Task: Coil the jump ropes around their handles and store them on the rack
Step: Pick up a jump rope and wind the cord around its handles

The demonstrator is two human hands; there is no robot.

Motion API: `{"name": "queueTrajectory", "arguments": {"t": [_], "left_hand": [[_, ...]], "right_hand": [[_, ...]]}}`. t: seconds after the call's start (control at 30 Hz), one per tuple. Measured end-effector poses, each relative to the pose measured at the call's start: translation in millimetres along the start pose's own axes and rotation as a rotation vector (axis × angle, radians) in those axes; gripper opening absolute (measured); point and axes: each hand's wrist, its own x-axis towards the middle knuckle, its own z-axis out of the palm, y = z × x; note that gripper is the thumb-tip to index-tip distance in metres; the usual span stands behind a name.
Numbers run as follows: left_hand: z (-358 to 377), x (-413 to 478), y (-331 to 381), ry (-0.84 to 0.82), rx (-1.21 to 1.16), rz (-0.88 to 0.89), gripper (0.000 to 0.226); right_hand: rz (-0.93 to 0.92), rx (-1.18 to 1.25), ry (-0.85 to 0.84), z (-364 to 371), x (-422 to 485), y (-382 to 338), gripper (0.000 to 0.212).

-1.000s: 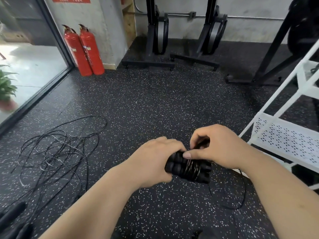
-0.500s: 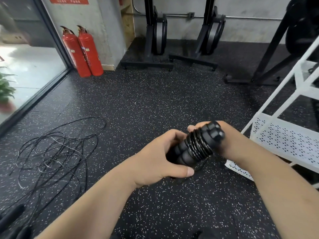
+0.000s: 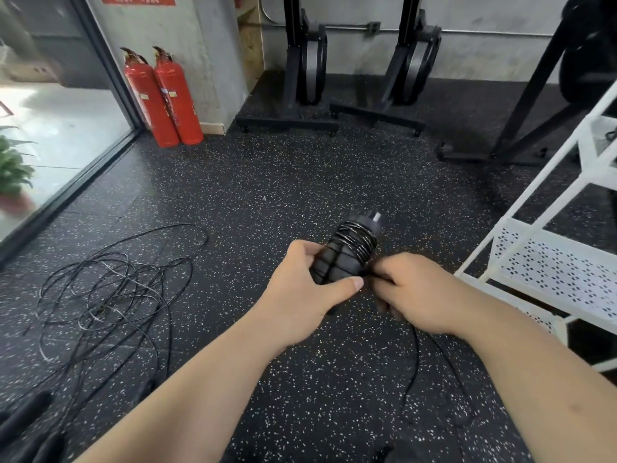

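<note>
Mid-coil on a gym floor: the left hand clasps a jump rope's paired handles, turns banding their upper end, while the right hand pinches the cord just beside them, slack trailing down. Next, likely, the final turns and a tuck. The white rack stands at right, its contents hard to make out. More ropes lie tangled at left.

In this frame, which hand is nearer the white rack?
Right. The right hand is just left of the white rack, holding the cord. The left hand is farther left, on the far side of the coiled handles it grips.
</note>
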Motion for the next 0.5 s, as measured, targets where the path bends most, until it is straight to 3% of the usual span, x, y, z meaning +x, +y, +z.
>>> {"name": "queueTrajectory", "arguments": {"t": [0.13,0.27,0.5], "left_hand": [[-5,3,-4,0.15,0.191,-0.018,0.07],[-17,6,-5,0.247,0.386,-0.004,0.061],[-15,7,-13,0.092,0.744,0.168,0.058]], "right_hand": [[-0.014,-0.081,-0.033,3,-2,-5,0.041],[-0.057,-0.126,-0.027,2,-3,-4,0.023],[-0.135,-0.202,0.098,2,-5,-3,0.011]]}}
